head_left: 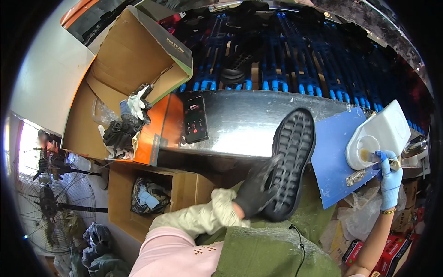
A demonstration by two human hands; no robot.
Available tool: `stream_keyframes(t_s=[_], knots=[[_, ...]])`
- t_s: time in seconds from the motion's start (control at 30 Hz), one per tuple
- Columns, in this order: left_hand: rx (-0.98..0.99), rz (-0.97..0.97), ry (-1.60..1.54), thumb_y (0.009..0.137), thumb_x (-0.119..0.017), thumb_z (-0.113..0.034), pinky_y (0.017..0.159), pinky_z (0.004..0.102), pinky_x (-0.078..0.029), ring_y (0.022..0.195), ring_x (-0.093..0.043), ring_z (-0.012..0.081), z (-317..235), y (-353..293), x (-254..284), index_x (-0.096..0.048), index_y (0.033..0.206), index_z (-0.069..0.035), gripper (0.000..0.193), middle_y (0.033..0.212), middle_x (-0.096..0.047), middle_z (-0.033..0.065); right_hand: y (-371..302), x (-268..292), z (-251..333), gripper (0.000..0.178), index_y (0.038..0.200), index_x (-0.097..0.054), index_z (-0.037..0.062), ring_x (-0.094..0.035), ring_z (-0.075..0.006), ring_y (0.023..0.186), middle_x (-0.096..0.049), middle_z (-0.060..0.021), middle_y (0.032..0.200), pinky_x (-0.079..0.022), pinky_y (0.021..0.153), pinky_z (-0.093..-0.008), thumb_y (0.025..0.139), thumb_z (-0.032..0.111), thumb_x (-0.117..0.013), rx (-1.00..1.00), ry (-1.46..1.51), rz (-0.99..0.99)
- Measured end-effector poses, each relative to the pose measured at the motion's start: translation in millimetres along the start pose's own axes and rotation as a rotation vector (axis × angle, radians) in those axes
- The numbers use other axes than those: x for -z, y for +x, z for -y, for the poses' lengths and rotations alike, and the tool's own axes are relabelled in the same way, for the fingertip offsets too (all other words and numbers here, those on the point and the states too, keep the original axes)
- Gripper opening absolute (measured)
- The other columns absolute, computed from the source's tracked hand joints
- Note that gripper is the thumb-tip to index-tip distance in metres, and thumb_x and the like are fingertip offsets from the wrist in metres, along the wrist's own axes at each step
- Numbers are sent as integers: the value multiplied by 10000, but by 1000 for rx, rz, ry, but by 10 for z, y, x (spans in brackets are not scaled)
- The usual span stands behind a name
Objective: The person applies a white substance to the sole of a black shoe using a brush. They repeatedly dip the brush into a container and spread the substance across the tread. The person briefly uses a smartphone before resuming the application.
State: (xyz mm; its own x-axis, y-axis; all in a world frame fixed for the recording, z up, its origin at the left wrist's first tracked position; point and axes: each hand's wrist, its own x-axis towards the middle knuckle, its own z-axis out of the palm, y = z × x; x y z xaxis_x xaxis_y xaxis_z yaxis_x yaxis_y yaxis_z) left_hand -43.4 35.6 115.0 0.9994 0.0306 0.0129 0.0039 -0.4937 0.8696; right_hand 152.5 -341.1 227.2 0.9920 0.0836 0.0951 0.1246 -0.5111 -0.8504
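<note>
My left hand (259,188), in a black glove, is closed around the side of a black shoe (293,157), whose blocky sole faces up toward me. The shoe is held upright over my lap, in front of the metal bench edge. Over at the right, my right hand (390,177), in a light blue glove, pinches a small brush (394,164). Its tip reaches into a clear plastic cup (354,152) with a little yellowish stuff inside. The cup rests against a white plastic container (390,123) on a blue sheet (328,159).
Behind the metal bench (240,115) runs a rack of blue rods (277,60) with a dark shoe (234,69) on it. A phone (195,119) lies beside an open cardboard box (131,51) containing gloves. Below are another box (189,191) and a fan (48,198).
</note>
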Motion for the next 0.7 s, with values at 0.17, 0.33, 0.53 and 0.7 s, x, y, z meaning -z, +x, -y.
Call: stream_keyframes(t_s=[0.17, 0.33, 0.53, 0.7], knots=[[291, 97, -612, 970, -678, -206, 1149, 391, -395, 1373, -492, 264, -106, -321, -91, -326, 1567, 4, 724, 1537, -475, 161, -178, 55, 44, 204, 1094, -757, 49, -501, 3, 620, -677, 21, 837, -366, 537, -169, 1022, 215, -662, -55, 143, -70], [584, 128, -1599, 1049, -512, -438, 1167, 450, -424, 1371, -506, 306, -361, -202, 198, -365, 1548, -11, 674, 1510, -493, 188, -285, 11, -49, 200, 1123, -738, 46, -577, -15, 782, -711, 25, 954, -449, 670, -185, 1006, 198, -682, 102, 215, -206], [544, 386, -1987, 889, -546, -760, 1094, 693, -422, 1372, -457, 521, -350, 75, -255, -350, 1577, -114, 964, 1507, -466, 249, -267, -50, 139, 172, 1056, -684, 4, -718, -108, 782, -741, -72, 987, -506, 589, -199, 992, 164, -688, 19, 473, -268], [416, 299, -1817, 907, -575, -696, 1019, 686, -491, 1309, -522, 527, -278, 157, -366, -354, 1576, -117, 912, 1473, -487, 280, -416, -240, -85, 156, 1055, -688, 18, -700, -93, 772, -738, -61, 959, -511, 593, -201, 1003, 164, -668, 80, 535, -389]])
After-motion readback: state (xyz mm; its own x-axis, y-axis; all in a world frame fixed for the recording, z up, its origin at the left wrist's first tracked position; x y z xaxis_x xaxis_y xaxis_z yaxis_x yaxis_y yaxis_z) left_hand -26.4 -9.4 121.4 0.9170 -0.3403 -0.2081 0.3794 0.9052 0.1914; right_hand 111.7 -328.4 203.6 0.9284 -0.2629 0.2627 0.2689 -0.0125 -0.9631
